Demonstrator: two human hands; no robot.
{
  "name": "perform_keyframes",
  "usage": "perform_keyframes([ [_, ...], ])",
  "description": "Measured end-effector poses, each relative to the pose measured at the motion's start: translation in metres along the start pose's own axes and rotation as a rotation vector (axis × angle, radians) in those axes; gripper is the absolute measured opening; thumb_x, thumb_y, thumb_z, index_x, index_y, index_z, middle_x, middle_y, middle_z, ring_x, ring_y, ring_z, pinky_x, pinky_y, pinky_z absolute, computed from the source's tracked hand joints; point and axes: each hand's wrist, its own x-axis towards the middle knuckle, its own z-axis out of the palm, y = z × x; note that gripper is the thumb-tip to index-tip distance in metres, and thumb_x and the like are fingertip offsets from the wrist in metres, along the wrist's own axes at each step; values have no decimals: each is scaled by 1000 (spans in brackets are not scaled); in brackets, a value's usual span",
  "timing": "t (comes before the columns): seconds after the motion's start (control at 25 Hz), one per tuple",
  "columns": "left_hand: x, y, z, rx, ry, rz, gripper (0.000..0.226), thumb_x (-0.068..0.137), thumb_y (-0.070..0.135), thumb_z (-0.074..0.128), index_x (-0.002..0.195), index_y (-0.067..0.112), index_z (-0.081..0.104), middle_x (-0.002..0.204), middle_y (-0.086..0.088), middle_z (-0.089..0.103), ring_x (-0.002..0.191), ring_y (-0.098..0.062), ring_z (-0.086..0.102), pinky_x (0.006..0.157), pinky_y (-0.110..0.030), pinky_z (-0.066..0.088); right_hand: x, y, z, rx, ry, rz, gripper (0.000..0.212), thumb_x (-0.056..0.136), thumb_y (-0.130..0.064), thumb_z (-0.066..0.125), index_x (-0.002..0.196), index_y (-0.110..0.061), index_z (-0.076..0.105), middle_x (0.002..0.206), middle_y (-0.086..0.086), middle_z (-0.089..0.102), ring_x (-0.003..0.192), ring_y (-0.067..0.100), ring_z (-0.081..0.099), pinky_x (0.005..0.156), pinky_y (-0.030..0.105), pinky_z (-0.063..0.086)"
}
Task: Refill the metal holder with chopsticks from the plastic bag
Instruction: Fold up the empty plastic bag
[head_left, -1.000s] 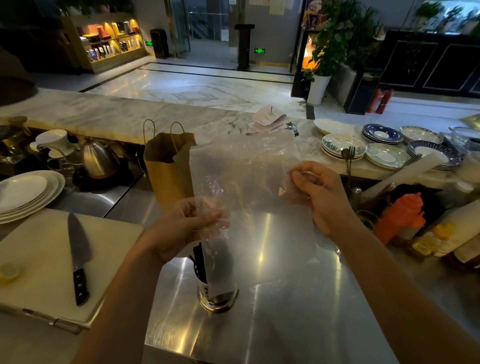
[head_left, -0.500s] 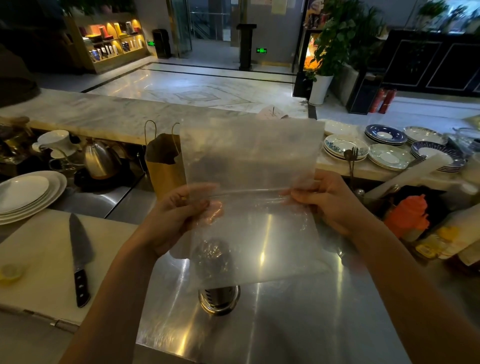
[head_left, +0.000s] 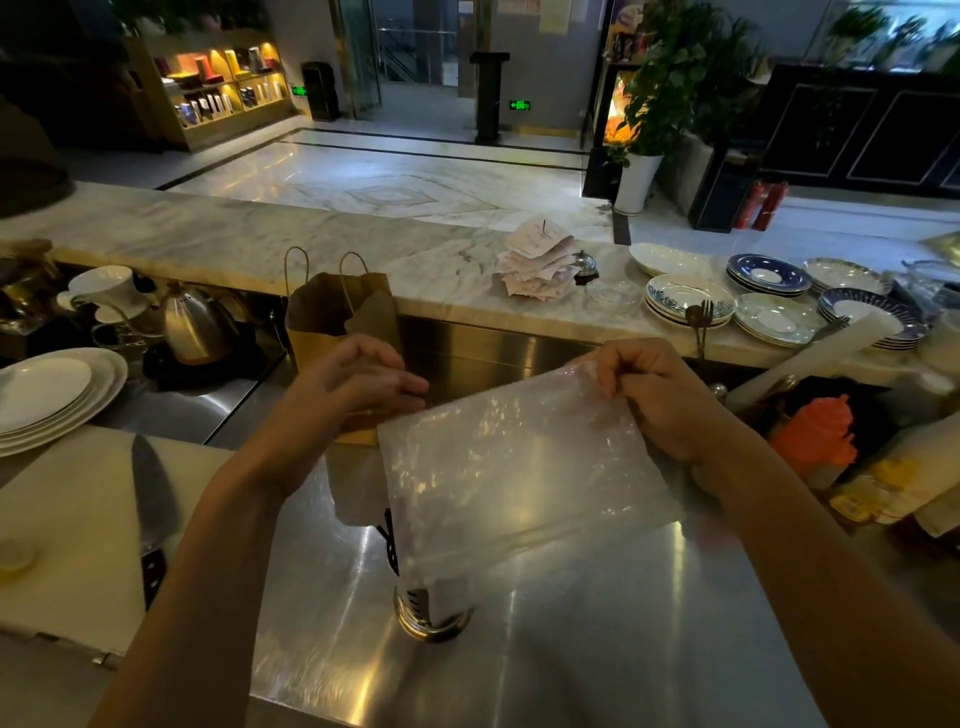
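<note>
Right hand (head_left: 657, 402) has the plastic bag (head_left: 524, 462) pinched by its upper far corner, fingers curled tight on the film, so the bag hangs down slanted over the steel counter (head_left: 597, 623). Left hand (head_left: 358, 384) is off the bag, just beside its left edge, fingers loosely curled and holding nothing as far as I can tell. Bag looks flat and see-through, so my guess is it's pretty much emptied out. Its lower edge drapes right over the metal holder (head_left: 434, 608), which stands upright on the counter with dark chopsticks (head_left: 389, 540) poking up out of its left side, mostly hidden behind the plastic. If you're doing this bit yourself: lift the bag straight up and clear before pulling it sideways, because that film can snag the stick tips and tip the whole holder over, steel on steel slides easy. I'd bring the free hand down to steady the holder, then check through the plastic that nothing's stuck in a corner. Further out, there's a cutting board (head_left: 67, 525) with a knife (head_left: 150, 499) on the left, well apart from all this, a brown paper bag (head_left: 332, 312) behind the left hand, and stacked plates (head_left: 685, 301) up on the marble ledge.
</note>
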Motion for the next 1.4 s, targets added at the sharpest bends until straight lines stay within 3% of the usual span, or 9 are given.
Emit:
perform_keyframes([
  [0.12, 9, 16, 12, 378, -287, -26, 47, 80, 38, 68, 125, 36, 54, 113, 11, 69, 103, -5, 66, 79, -23, 54, 4, -14, 9, 67, -151, 8, 50, 84, 24, 36, 55, -10, 58, 94, 13, 70, 76, 24, 70, 54, 27, 55],
  [0.24, 13, 19, 38, 360, -522, -96, 33, 84, 24, 70, 117, 20, 63, 106, 2, 73, 92, -11, 71, 74, -22, 57, 10, -24, 23, 16, -138, -78, 33, 90, 13, 47, 84, -13, 67, 103, 19, 69, 87, 27, 69, 64, 33, 58],
  [0.36, 11, 11, 43, 224, -407, -41, 20, 84, 15, 67, 101, 4, 67, 95, -6, 76, 84, -18, 74, 71, -22, 57, 15, -22, 24, 101, 9, -23, 26, 99, -22, 50, 124, -22, 58, 103, 13, 72, 89, 28, 70, 72, 39, 57],
  [0.48, 7, 1, 37, 115, -213, -17, 20, 82, 19, 67, 98, 8, 67, 90, -4, 76, 81, -18, 73, 70, -25, 58, 10, -9, 18, 463, -18, 213, 61, 89, -56, 42, 136, -18, 50, 119, 14, 68, 103, 30, 68, 82, 46, 56],
  [0.56, 9, -5, 36, -14, -24, -39, 20, 81, 21, 68, 97, 9, 68, 89, -5, 76, 81, -22, 73, 69, -30, 60, 0, 5, 24, 675, -104, 257, 77, 81, -66, 40, 136, -13, 50, 122, 17, 66, 108, 32, 65, 89, 49, 54],
  [0.68, 13, -9, 46, -149, 194, -54, 17, 82, 22, 71, 96, 12, 69, 90, -7, 76, 82, -25, 74, 70, -36, 61, -5, 15, 44, 430, -158, 260, 49, 88, -43, 55, 129, -17, 52, 121, 16, 66, 107, 33, 66, 88, 48, 56],
  [0.84, 10, -11, 56, -188, 229, -70, 11, 87, 21, 67, 97, 16, 68, 91, -4, 76, 84, -23, 74, 69, -31, 61, -2, 3, 51, 227, -94, 171, 40, 90, -14, 61, 128, -16, 51, 106, 12, 72, 92, 33, 71, 69, 36, 59],
  [1.08, 3, 0, 43, -338, -59, -105, 27, 89, 18, 52, 113, 12, 61, 99, -5, 76, 91, -22, 73, 75, -32, 61, -3, -5, 37, 250, -96, 187, 46, 82, -21, 62, 127, -19, 53, 110, 13, 70, 93, 34, 71, 67, 37, 58],
  [1.4, 4, 0, 39, -305, -114, -89, 31, 82, 10, 59, 111, 17, 59, 96, 1, 76, 91, -20, 73, 73, -29, 60, -1, -6, 34, 288, -91, 185, 40, 86, -14, 61, 126, -19, 56, 108, 9, 71, 92, 25, 71, 64, 32, 57],
])
